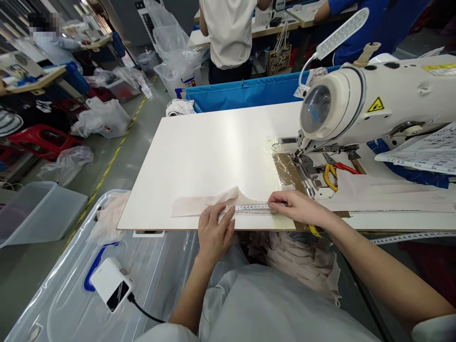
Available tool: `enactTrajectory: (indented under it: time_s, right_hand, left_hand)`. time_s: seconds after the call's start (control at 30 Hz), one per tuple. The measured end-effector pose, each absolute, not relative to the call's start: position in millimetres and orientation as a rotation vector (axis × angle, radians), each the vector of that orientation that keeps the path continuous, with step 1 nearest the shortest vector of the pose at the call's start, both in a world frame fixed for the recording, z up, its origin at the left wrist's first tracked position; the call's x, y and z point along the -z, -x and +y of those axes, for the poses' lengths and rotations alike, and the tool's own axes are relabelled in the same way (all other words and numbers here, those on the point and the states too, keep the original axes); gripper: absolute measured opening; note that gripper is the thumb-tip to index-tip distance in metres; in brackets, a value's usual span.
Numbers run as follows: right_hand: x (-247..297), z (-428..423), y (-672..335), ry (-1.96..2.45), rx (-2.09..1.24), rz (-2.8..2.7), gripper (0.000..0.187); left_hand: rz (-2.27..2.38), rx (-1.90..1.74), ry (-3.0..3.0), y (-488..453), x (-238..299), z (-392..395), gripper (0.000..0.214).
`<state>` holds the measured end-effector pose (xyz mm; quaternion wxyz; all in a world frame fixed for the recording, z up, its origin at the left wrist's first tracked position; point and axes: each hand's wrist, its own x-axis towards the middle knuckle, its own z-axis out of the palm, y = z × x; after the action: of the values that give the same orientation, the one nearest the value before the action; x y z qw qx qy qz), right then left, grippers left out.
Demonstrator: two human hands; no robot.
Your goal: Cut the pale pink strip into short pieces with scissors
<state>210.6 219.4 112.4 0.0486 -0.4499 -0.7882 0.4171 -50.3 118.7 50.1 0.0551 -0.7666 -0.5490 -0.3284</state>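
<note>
A pale pink fabric piece (203,202) lies along the near edge of the white sewing table (213,152). A white measuring tape (251,207) is stretched over it. My left hand (213,232) presses fingers flat on the fabric and the tape's left end. My right hand (295,206) pinches the tape's right part against the table, just in front of the needle area of the white sewing machine (374,102). More pink fabric (384,194) lies right of the needle.
Yellow-handled scissors (331,173) lie by the machine base. A clear plastic bin (71,285) with a white device (112,283) on its lid stands at my left. Pink fabric (302,261) hangs under the table edge. A person (230,38) stands beyond a blue bin (245,92).
</note>
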Motion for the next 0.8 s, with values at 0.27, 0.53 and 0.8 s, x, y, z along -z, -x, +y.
enactTrajectory:
  time_s: [0.27, 0.53, 0.8]
  right_hand:
    - [-110.1, 219.6, -209.2, 1.387, -1.270, -2.407, 0.050]
    - [-109.4, 220.1, -207.0, 1.410, -1.193, -2.429, 0.044]
    - [-107.0, 213.2, -212.0, 1.427, -1.208, -2.282, 0.030]
  left_hand:
    - [-1.639, 0.902, 2.261, 48.2, -50.9, 120.7, 0.033]
    - [-1.701, 0.880, 2.237, 45.5, -49.6, 121.3, 0.030]
    - [-1.710, 0.901, 2.236, 44.3, -50.8, 124.3, 0.028]
